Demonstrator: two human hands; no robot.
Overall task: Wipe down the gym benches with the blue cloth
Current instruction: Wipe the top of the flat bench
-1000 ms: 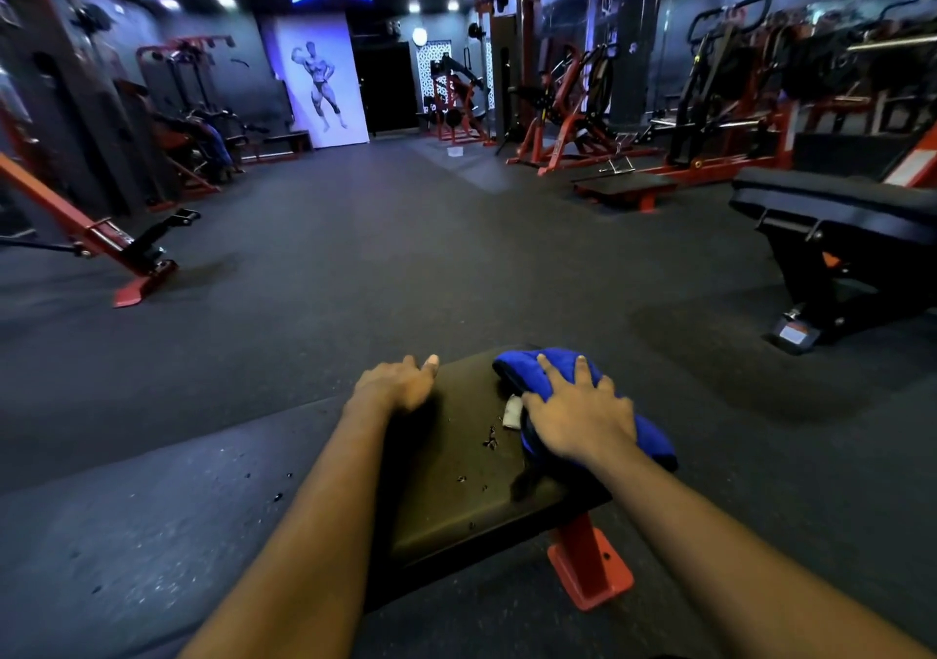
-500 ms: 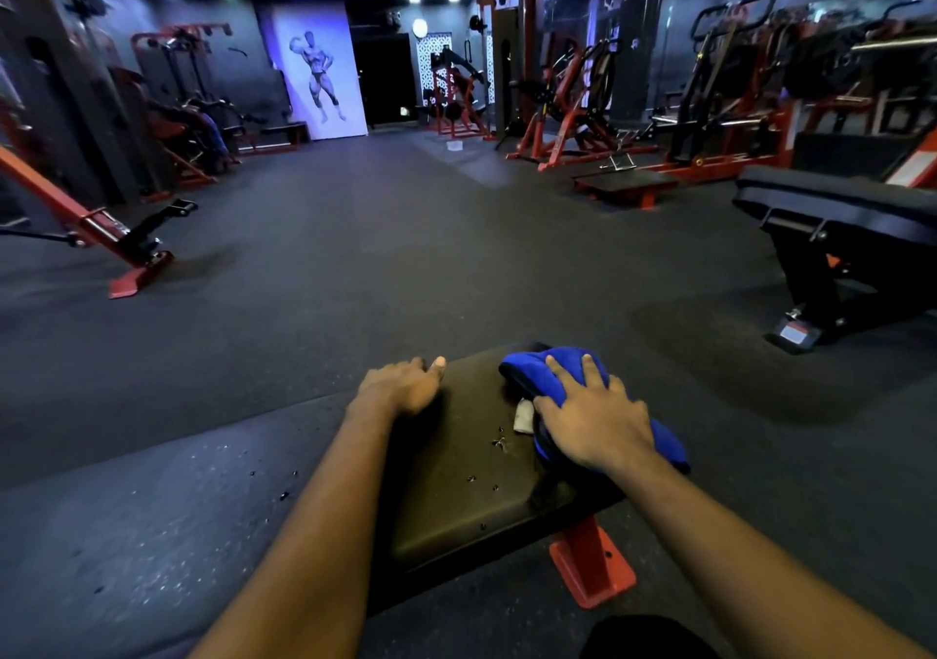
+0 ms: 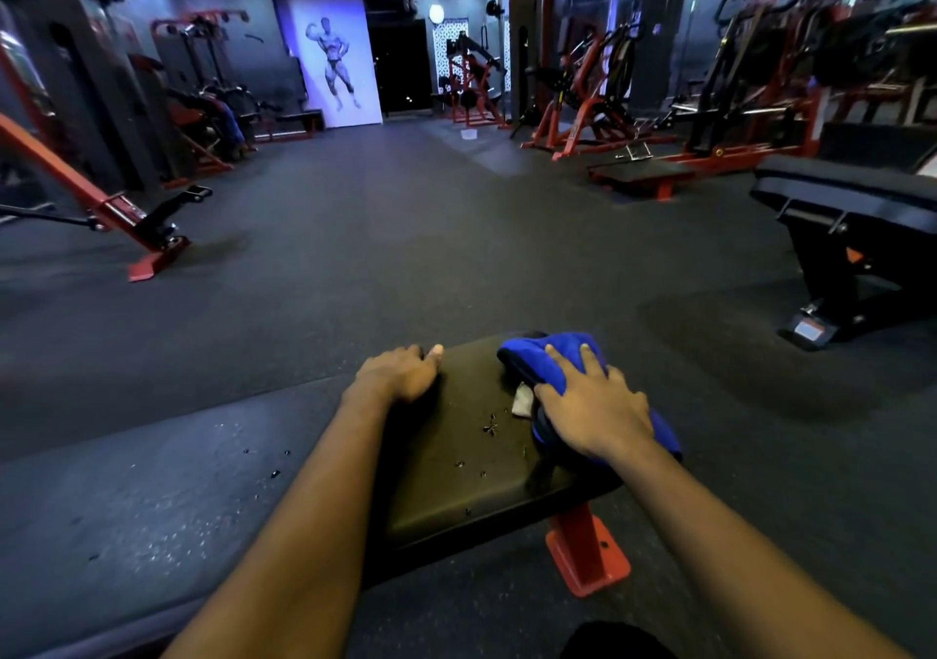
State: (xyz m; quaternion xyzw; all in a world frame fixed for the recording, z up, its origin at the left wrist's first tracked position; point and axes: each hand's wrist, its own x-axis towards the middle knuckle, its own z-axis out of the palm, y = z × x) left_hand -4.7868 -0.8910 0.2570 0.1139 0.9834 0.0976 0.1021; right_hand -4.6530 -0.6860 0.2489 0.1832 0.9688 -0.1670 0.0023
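A black padded bench (image 3: 471,461) on a red foot (image 3: 588,552) lies right in front of me, with small dark specks on its top. The blue cloth (image 3: 542,359) is bunched on the pad's right side, a small white tag showing beside it. My right hand (image 3: 593,410) presses flat on the cloth with fingers spread. My left hand (image 3: 400,372) rests on the pad's left edge, fingers curled over the side.
A second black bench (image 3: 852,202) stands to the right. A low red-framed bench (image 3: 641,174) sits farther back. A red angled machine frame (image 3: 101,202) is at the left. Gym machines line both walls, with dark rubber floor (image 3: 405,232) between them.
My right hand and the cloth have slid a little to the right and toward me along the pad. The left hand stays on the edge. The camera view has dipped slightly.
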